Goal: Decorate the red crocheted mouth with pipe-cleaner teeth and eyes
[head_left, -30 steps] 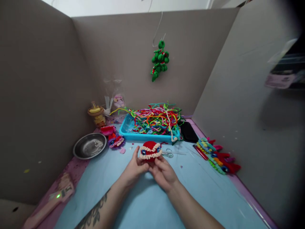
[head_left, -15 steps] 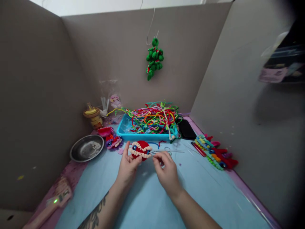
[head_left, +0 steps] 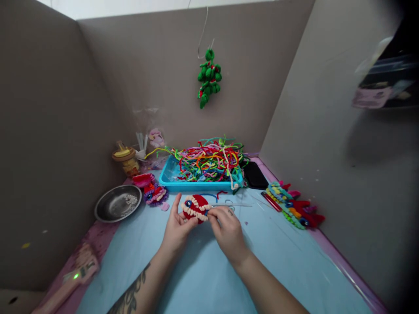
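A red fuzzy ball figure (head_left: 195, 206) with cream loops and blue eyes sits between my two hands above the light blue mat (head_left: 209, 270). My left hand (head_left: 176, 226) grips it from the left, thumb raised along its side. My right hand (head_left: 226, 227) is closed, fingertips pinched against the figure's right edge. Small scissors (head_left: 233, 205) lie on the mat just beyond my right hand.
A blue tray (head_left: 170, 185) heaped with coloured pipe cleaners stands behind. A metal bowl (head_left: 118, 203), finished figures (head_left: 153, 192) and a small jar (head_left: 124, 159) are at the left. More figures (head_left: 294, 209) and a black case (head_left: 253, 174) lie right. Grey partition walls surround the table; a green figure (head_left: 207, 76) hangs above.
One second ago both hands held the figure; then my right hand let go and moved right. Now it has returned and pinches the figure's right edge. The view has shifted slightly.
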`<state>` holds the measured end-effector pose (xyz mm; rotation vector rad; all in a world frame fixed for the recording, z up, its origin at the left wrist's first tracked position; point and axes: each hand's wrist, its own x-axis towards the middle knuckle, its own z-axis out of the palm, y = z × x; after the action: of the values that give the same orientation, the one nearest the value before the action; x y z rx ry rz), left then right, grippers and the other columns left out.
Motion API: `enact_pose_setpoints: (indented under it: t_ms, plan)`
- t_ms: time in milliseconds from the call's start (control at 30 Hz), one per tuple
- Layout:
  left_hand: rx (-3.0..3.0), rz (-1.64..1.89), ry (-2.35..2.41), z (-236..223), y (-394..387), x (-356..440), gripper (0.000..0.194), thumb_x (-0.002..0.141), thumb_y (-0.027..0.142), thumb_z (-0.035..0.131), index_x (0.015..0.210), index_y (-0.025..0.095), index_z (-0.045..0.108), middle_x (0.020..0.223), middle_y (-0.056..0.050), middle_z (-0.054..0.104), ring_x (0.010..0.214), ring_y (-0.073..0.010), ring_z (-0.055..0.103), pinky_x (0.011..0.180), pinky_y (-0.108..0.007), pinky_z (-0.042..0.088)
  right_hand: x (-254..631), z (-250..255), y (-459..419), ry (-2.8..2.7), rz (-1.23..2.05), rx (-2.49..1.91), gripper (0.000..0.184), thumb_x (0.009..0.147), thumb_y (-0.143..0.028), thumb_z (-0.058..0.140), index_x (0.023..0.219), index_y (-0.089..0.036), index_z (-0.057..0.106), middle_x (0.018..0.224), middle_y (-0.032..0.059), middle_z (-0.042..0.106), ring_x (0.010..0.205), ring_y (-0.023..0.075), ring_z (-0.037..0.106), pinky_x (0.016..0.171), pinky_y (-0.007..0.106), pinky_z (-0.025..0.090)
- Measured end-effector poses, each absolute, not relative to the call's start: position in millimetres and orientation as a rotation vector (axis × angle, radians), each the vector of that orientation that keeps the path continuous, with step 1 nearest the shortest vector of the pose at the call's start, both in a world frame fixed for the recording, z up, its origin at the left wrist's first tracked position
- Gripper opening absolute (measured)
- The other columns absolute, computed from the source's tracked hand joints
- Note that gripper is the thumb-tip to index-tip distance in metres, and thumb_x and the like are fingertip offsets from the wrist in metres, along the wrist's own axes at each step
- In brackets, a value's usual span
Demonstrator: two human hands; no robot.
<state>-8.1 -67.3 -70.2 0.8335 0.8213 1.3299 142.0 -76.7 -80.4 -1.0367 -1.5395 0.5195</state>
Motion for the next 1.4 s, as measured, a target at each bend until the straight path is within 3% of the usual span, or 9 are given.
enact_pose_setpoints:
  t_ms: [533,800,1100,1267,1400]
  plan:
    - [0.916,1.347,0.868,-71.6,-67.2,-7.9,0.106,0.06,0.019,0.078,0.143,0.022,0.012,0.088,-0.006,0.072,0.075,-0.0152,0.067,0.074,-0.024,0.05,138.4,-80.8,-75.6,-1.701,0.117,-1.099,0.013,0.087,-0.014,0.047,0.085,-0.019,0.059,0.081,0.0063,0.063,0.081,0.019,0.058,0.075,0.033,0.047]
    - [0.824,1.4,0.814,-76.9,-67.3,-1.0,0.104,0.058,0.013,0.078,0.143,0.024,0.018,0.113,-0.009,0.065,0.096,-0.0174,0.064,0.085,-0.026,0.047,131.1,-78.2,-81.8,-1.684,0.061,-1.08,0.011,0.084,-0.014,0.051,0.087,-0.019,0.061,0.084,0.0071,0.063,0.083,0.0193,0.057,0.075,0.035,0.048]
    - [0.77,1.421,0.789,-80.0,-70.4,6.3,0.103,0.061,0.011,0.076,0.143,0.026,0.015,0.114,-0.009,0.064,0.097,-0.0169,0.064,0.088,-0.028,0.046,125.3,-81.5,-79.4,-1.669,0.094,-1.116,0.01,0.084,-0.015,0.053,0.084,-0.019,0.062,0.081,0.0055,0.065,0.08,0.0194,0.057,0.075,0.034,0.047]
    - [0.683,1.454,0.756,-80.9,-63.9,-4.9,0.095,0.063,0.013,0.076,0.14,0.027,0.023,0.113,-0.008,0.065,0.095,-0.0178,0.065,0.087,-0.029,0.048,127.4,-79.6,-78.9,-1.521,0.262,-1.12,0.015,0.083,-0.019,0.052,0.094,-0.019,0.063,0.09,0.0072,0.064,0.084,0.019,0.058,0.075,0.033,0.047]
    - [0.653,1.419,0.6,-74.7,-59.5,-12.8,0.074,0.068,0.012,0.073,0.131,0.025,0.037,0.122,-0.008,0.06,0.109,-0.0212,0.058,0.096,-0.033,0.043,129.5,-81.5,-72.9,-1.118,0.812,-1.215,0.017,0.077,-0.029,0.059,0.089,-0.017,0.061,0.083,0.0053,0.062,0.068,0.0145,0.055,0.06,0.026,0.045]
